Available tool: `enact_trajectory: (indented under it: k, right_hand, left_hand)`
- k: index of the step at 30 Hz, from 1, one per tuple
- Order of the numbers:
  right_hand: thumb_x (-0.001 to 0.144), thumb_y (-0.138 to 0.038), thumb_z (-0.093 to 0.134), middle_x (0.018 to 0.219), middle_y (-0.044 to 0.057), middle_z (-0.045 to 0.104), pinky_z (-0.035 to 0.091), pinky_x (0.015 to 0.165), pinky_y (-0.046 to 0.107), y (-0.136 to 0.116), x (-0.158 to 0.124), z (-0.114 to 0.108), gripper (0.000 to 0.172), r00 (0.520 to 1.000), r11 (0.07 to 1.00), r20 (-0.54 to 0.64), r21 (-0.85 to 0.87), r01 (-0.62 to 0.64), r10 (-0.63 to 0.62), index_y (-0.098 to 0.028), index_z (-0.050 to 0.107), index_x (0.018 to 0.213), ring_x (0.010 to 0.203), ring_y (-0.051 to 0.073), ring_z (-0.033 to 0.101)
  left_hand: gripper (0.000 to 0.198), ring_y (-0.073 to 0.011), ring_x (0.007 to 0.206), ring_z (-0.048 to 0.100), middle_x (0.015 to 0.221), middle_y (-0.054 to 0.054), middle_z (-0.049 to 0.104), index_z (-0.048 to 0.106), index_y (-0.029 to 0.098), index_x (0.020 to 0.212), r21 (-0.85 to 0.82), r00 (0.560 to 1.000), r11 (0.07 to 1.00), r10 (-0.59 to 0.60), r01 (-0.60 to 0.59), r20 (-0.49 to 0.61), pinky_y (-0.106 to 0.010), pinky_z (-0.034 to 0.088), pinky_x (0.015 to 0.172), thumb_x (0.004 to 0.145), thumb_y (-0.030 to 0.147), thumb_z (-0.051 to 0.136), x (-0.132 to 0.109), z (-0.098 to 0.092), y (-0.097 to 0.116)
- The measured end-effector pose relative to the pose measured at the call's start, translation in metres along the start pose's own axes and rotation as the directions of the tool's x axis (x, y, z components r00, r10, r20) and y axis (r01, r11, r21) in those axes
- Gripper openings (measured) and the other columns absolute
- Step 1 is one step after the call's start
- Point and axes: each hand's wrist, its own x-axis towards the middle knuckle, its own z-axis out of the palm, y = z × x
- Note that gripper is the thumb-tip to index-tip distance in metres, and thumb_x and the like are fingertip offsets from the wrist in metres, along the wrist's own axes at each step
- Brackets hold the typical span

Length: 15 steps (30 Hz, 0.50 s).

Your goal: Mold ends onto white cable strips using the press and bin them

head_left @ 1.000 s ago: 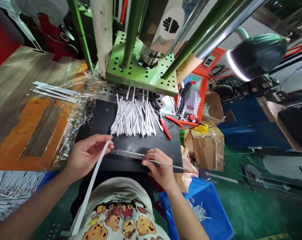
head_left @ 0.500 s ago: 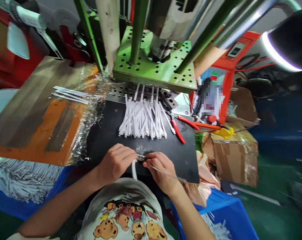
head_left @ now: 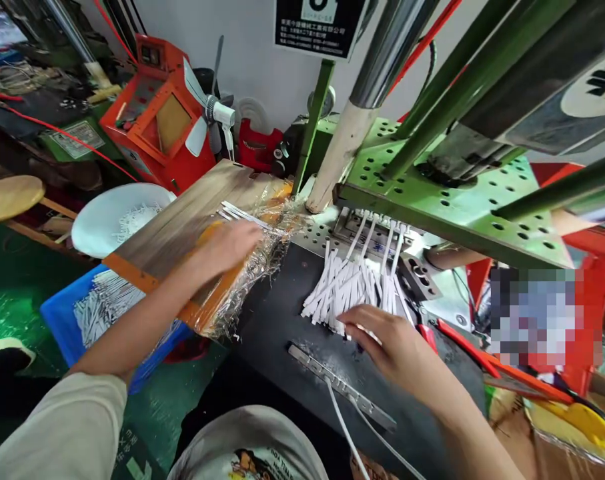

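My left hand [head_left: 237,248] is over the wooden board on the left, close to a few thin white strips [head_left: 235,212]. It is blurred, and its fingertips are hidden from me. My right hand [head_left: 389,340] is at the near edge of a pile of flat white strips [head_left: 349,283], thumb and forefinger pinched on the end of one strip. On the black work plate [head_left: 262,320], a narrow metal bar with small slots [head_left: 317,367] lies at a slant. Two white cords [head_left: 339,417] run from the bar towards my body.
A green press plate [head_left: 457,220] stands over a metal die [head_left: 365,230] with several strips in it. Red-handled pliers [head_left: 462,347] lie to the right. Crinkled plastic wrap covers the wooden board's [head_left: 182,217] edge. A blue bin of strips [head_left: 57,310] sits below left.
Both hands have let go of the metal bar, which now rests on the black plate. My left hand went to the wooden board, my right to the strip pile. The view swung left.
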Motion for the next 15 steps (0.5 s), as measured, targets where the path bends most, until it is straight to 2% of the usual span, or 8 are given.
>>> enact_trajectory:
  k: [3, 4, 6, 9, 11, 13, 15]
  right_hand:
    - [0.098, -0.016, 0.051, 0.097, 0.007, 0.07, 0.05, 0.079, 0.028, 0.001, 0.08, 0.003, 0.016, 0.999, 0.992, -0.001, -0.114, 0.049, -0.049, -0.017, 0.067, 0.102, 0.088, 0.019, 0.067]
    - [0.096, -0.015, 0.054, 0.097, 0.007, 0.07, 0.05, 0.081, 0.028, 0.0, 0.107, 0.007, 0.014, 0.999, 0.983, 0.001, -0.181, 0.039, -0.04, -0.016, 0.067, 0.099, 0.09, 0.019, 0.067]
    - [0.096, -0.016, 0.054, 0.101, 0.008, 0.07, 0.049, 0.085, 0.028, -0.002, 0.158, 0.018, 0.013, 1.0, 0.938, -0.022, -0.348, -0.014, 0.007, -0.016, 0.067, 0.099, 0.097, 0.021, 0.067]
    - [0.097, -0.017, 0.051, 0.108, 0.013, 0.069, 0.05, 0.082, 0.03, -0.004, 0.213, 0.033, 0.017, 0.998, 0.87, -0.038, -0.489, -0.066, 0.054, -0.015, 0.064, 0.108, 0.098, 0.023, 0.068]
    - [0.095, -0.011, 0.05, 0.106, 0.015, 0.069, 0.05, 0.079, 0.032, -0.009, 0.231, 0.04, 0.022, 0.998, 0.855, -0.029, -0.514, -0.065, 0.058, -0.012, 0.062, 0.113, 0.095, 0.025, 0.069]
    - [0.095, -0.007, 0.045, 0.105, 0.017, 0.069, 0.05, 0.08, 0.034, -0.015, 0.231, 0.041, 0.027, 0.998, 0.848, -0.01, -0.527, -0.055, 0.059, -0.01, 0.061, 0.116, 0.097, 0.026, 0.068]
    - [0.095, -0.004, 0.04, 0.106, 0.019, 0.068, 0.048, 0.084, 0.037, -0.019, 0.209, 0.036, 0.031, 0.998, 0.836, -0.013, -0.545, -0.055, 0.057, -0.007, 0.059, 0.118, 0.102, 0.028, 0.065]
  left_hand:
    - [0.023, -0.0225, 0.092, 0.057, 0.094, -0.01, 0.063, 0.065, 0.016, 0.094, 0.033, 0.989, 0.989, -0.144, 0.145, -0.031, -0.033, 0.044, 0.08, 0.093, 0.017, 0.042, 0.009, -0.01, -0.082]
    - [0.019, -0.0213, 0.09, 0.057, 0.092, -0.009, 0.063, 0.064, 0.017, 0.091, 0.026, 0.988, 0.988, -0.15, 0.151, -0.018, -0.032, 0.045, 0.079, 0.091, 0.02, 0.046, 0.009, -0.011, -0.1]
    - [0.017, -0.0188, 0.084, 0.057, 0.088, -0.006, 0.063, 0.063, 0.018, 0.085, 0.002, 0.993, 0.993, -0.12, 0.12, 0.017, -0.029, 0.045, 0.078, 0.09, 0.027, 0.049, 0.008, -0.007, -0.123]
    - [0.024, -0.0175, 0.083, 0.058, 0.086, -0.005, 0.062, 0.061, 0.019, 0.082, -0.014, 0.999, 0.999, -0.039, 0.039, 0.022, -0.027, 0.045, 0.079, 0.094, 0.032, 0.044, 0.003, -0.002, -0.129]
    - [0.029, -0.0173, 0.085, 0.057, 0.089, -0.005, 0.061, 0.061, 0.019, 0.086, -0.006, 1.0, 1.0, 0.003, -0.003, -0.006, -0.027, 0.045, 0.079, 0.097, 0.032, 0.038, -0.004, -0.004, -0.123]
    - [0.032, -0.017, 0.089, 0.056, 0.095, -0.005, 0.061, 0.062, 0.018, 0.095, 0.003, 0.999, 1.0, 0.026, -0.026, -0.039, -0.027, 0.045, 0.082, 0.1, 0.032, 0.034, -0.016, -0.011, -0.115]
    - [0.034, -0.0164, 0.092, 0.054, 0.099, -0.005, 0.059, 0.062, 0.017, 0.109, -0.005, 0.997, 0.999, 0.042, -0.042, -0.068, -0.028, 0.044, 0.086, 0.102, 0.033, 0.034, -0.033, -0.02, -0.109]
